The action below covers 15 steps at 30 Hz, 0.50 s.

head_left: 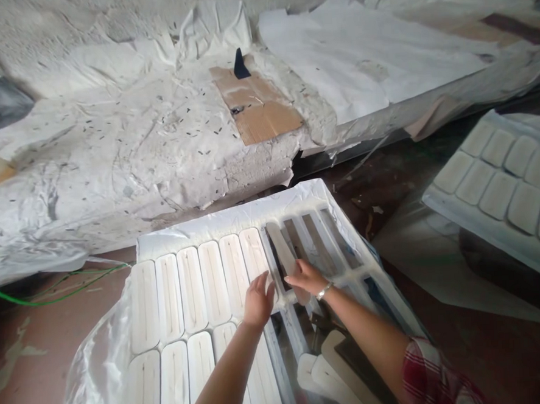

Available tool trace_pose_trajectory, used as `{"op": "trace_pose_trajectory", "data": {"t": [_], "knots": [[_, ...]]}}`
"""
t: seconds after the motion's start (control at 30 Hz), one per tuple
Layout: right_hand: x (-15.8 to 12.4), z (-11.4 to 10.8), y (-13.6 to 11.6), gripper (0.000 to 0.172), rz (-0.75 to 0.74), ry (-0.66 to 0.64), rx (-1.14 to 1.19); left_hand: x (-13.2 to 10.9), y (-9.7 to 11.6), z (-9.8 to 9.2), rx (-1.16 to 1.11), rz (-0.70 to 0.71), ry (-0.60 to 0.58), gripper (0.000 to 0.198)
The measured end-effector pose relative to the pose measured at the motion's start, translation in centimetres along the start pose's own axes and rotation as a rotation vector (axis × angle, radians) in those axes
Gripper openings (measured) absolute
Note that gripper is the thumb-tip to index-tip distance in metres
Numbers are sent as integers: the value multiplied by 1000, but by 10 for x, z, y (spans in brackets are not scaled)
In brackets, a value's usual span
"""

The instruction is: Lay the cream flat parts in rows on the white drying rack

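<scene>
My right hand (306, 277), a bracelet at its wrist, is closed around a long, pale, round-ended panel (279, 245), tilted on its edge over an open slot of a white frame (234, 219). My left hand (258, 298) lies to the left with fingers apart, at the lower end of the last pale panel (253, 252) in the upper row. Whether its fingertips touch that panel I cannot tell. Similar panels lie side by side in two rows, each with a thin line along its middle. Several loose panels (328, 372) lie overlapping beneath my right forearm.
Behind the frame runs a long ledge (157, 148) under spattered white sheeting. On it lies a cardboard piece (267, 114) with a dark upright wedge (240, 63). A second panel-filled tray (511, 178) stands at right. Clear plastic (96, 359) and a green cord (51, 299) are at left.
</scene>
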State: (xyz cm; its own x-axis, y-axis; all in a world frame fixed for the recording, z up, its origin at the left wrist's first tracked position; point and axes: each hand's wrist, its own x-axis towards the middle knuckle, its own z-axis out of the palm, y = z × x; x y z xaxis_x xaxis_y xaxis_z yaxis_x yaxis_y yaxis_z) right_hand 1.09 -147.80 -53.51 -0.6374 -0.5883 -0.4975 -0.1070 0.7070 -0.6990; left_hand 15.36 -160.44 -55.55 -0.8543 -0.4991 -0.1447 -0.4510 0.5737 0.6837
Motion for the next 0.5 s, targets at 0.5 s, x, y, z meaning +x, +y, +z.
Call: {"op": "trace_pose_trajectory", "data": {"t": [0.5], "knots": [[36,7,-8,19,111,62,-392,82,-14,17,-257,-427,-272,28]]}}
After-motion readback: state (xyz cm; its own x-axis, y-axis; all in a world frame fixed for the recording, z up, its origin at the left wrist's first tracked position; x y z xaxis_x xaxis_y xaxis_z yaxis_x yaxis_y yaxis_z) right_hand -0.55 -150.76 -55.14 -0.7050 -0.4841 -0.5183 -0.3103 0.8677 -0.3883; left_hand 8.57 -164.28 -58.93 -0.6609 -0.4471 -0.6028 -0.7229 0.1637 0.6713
